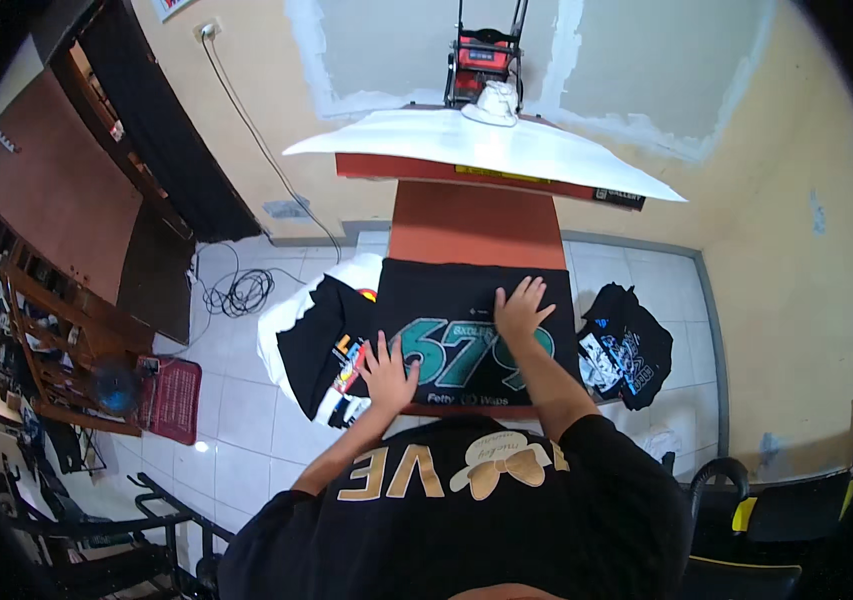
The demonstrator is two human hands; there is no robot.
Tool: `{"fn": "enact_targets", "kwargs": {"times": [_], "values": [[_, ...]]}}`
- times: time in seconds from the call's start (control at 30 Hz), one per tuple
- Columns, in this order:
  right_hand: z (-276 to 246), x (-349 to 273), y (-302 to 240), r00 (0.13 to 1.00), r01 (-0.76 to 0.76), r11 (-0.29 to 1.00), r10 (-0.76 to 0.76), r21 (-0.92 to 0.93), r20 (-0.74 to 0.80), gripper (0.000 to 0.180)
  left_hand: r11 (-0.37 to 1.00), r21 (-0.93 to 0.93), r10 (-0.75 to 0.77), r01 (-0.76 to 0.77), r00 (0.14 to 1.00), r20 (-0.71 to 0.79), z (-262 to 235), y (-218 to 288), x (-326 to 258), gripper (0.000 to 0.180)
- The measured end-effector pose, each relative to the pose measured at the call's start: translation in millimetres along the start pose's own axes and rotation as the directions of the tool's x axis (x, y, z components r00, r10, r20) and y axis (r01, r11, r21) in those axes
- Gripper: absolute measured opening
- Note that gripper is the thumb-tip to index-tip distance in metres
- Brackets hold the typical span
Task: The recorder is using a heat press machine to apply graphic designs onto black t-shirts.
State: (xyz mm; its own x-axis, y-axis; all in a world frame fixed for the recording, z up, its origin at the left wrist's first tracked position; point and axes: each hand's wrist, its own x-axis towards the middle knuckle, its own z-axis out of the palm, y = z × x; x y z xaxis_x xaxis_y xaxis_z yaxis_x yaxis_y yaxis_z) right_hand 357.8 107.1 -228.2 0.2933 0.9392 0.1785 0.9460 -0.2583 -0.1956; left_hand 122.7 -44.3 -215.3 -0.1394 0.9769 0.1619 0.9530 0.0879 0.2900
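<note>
A black T-shirt [426, 285] with a large teal-and-white print lies spread over the lower board [476, 225] of a heat press. Spread on the shirt's left side, beside the print, is my left hand [386, 378]; its fingers are apart. My right hand [523, 310] rests flat on the upper right part, over the print's top edge, fingers also spread. Neither hand grips anything. Beyond the shirt, the press's raised red upper plate [386, 168] carries a broad white sheet [486, 148].
A bunched white cloth [493, 104] sits on the sheet. Printed dark garments [636, 345] hang at the right, and another dark garment [311, 340] with white fabric at the left. A coiled black cable [238, 293] and red mat [169, 400] lie on the tiled floor.
</note>
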Motion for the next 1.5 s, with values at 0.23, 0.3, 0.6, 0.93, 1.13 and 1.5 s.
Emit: {"fn": "enact_targets", "kwargs": {"times": [0.23, 0.3, 0.6, 0.93, 1.13, 1.5], "values": [[3, -37, -132, 0.904, 0.386, 0.918, -0.396, 0.093, 0.163, 0.076, 0.987, -0.151, -0.053, 0.06, 0.997, 0.048, -1, -4, -3, 0.071], [8, -44, -160, 0.825, 0.526, 0.841, -0.541, 0.126, 0.164, 0.073, 0.981, -0.175, -0.069, 0.084, 0.993, 0.093, -3, -4, 2, 0.071], [-1, -23, -132, 0.689, 0.704, 0.7, -0.714, 0.116, 0.128, 0.058, 0.97, -0.244, 0.028, -0.012, 0.998, 0.062, -3, -17, 1, 0.07], [-16, 21, 131, 0.908, -0.394, 0.862, 0.312, 0.317, 0.279, 0.065, 0.969, -0.238, 0.098, -0.065, 0.987, 0.129, -5, -9, 3, 0.071], [-11, -53, 84, 0.998, -0.054, 0.988, 0.051, -0.142, -0.025, 0.066, 0.993, -0.116, 0.018, 0.002, 0.985, 0.169, -10, -4, 4, 0.072], [-45, -103, 42, 0.283, 0.889, 0.323, -0.945, 0.324, 0.165, 0.057, 0.993, -0.032, -0.116, 0.116, 0.993, 0.018, 0, 5, 4, 0.073]]}}
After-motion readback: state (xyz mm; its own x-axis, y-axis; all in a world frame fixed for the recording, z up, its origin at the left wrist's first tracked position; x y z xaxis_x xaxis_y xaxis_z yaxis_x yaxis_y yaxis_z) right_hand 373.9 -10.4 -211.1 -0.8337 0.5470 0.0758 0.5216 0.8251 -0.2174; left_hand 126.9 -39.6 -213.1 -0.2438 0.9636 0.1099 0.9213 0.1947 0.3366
